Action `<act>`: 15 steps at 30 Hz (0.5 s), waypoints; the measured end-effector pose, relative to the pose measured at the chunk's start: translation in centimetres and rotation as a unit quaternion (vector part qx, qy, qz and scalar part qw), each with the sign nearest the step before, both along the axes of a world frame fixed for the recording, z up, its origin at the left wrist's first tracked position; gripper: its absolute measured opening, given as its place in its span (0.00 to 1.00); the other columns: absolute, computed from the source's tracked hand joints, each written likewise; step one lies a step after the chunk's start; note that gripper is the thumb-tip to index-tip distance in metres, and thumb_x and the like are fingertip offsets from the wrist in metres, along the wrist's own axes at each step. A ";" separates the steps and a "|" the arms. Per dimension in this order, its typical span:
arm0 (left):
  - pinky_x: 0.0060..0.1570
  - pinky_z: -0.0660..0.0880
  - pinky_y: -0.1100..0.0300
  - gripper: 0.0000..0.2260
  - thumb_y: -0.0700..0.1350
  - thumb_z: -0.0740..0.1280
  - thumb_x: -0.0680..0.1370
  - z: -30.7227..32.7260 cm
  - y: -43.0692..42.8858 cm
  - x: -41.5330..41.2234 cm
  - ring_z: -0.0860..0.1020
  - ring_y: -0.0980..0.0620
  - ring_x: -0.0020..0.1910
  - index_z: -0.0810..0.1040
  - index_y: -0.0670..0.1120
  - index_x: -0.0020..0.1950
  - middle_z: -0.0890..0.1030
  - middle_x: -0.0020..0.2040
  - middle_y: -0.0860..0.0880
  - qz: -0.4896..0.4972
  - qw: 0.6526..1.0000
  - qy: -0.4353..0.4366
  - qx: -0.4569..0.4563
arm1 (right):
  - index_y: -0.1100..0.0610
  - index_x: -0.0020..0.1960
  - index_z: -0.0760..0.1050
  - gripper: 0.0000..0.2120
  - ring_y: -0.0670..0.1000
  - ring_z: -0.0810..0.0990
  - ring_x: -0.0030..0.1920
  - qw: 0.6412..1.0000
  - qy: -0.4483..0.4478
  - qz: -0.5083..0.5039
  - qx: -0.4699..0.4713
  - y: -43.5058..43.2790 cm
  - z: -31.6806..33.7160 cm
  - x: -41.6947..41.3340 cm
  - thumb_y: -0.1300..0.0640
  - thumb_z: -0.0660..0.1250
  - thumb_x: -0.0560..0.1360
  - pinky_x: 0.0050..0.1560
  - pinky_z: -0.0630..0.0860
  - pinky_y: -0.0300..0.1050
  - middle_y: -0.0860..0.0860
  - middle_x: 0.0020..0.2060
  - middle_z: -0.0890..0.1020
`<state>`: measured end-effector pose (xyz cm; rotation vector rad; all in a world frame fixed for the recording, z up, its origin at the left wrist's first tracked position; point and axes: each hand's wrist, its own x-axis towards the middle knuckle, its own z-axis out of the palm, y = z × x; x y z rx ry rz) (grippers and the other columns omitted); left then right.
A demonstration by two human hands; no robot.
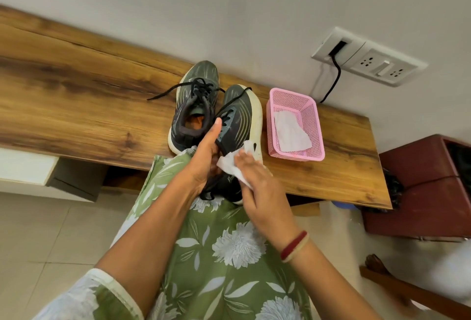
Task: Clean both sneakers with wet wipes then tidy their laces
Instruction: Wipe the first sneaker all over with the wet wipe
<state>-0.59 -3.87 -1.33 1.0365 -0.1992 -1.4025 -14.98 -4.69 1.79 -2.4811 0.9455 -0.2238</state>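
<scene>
Two dark grey sneakers with white soles and black laces are at the wooden shelf's front edge. One sneaker (194, 105) stands on the shelf, its laces loose and trailing left. My left hand (206, 156) grips the other sneaker (240, 113) at the heel, thumb up along the tongue, holding it tilted on its side over my lap. My right hand (257, 187) presses a white wet wipe (232, 165) against that sneaker's heel side. The sneaker's rear part is hidden by both hands.
A pink mesh basket (313, 126) holding a used white wipe (290, 131) stands on the wooden shelf (76, 95) right of the sneakers. A wall socket (369, 57) with a black cable is behind it. A dark red cabinet (420, 187) stands at the right.
</scene>
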 end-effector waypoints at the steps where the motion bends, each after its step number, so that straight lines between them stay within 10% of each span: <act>1: 0.46 0.76 0.62 0.25 0.61 0.61 0.75 0.1 0.1 0.2 0.82 0.49 0.49 0.79 0.42 0.59 0.84 0.52 0.44 -0.002 1.000 -0.010 0.005 | 0.56 0.72 0.64 0.24 0.40 0.57 0.71 1.000 0.000 0.018 -0.001 0.7 0.0 -0.3 0.56 0.50 0.76 0.72 0.47 0.33 0.48 0.71 0.65; 4: 0.42 0.76 0.61 0.18 0.57 0.66 0.74 -0.5 -0.3 0.3 0.81 0.49 0.43 0.81 0.43 0.49 0.83 0.46 0.46 -0.012 0.999 -0.002 0.032 | 0.53 0.68 0.70 0.23 0.42 0.68 0.68 0.995 -0.049 0.050 0.075 1.7 0.4 -1.0 0.54 0.52 0.75 0.71 0.63 0.41 0.46 0.66 0.73; 8: 0.32 0.74 0.68 0.06 0.41 0.66 0.78 -0.2 -0.4 -0.3 0.78 0.58 0.29 0.75 0.41 0.42 0.81 0.32 0.51 -0.028 0.993 -0.100 0.052 | 0.42 0.55 0.76 0.10 0.46 0.78 0.39 0.928 -0.234 -0.079 0.279 0.6 3.1 -0.3 0.48 0.62 0.75 0.38 0.74 0.41 0.41 0.41 0.81; 15: 0.38 0.77 0.66 0.04 0.37 0.67 0.77 -1.0 0.0 -0.3 0.82 0.58 0.36 0.80 0.44 0.47 0.83 0.38 0.52 -0.058 0.974 -0.217 0.001 | 0.58 0.58 0.77 0.11 0.50 0.81 0.50 0.801 -0.398 -0.311 0.321 -5.9 4.5 1.3 0.60 0.60 0.79 0.51 0.79 0.46 0.53 0.52 0.82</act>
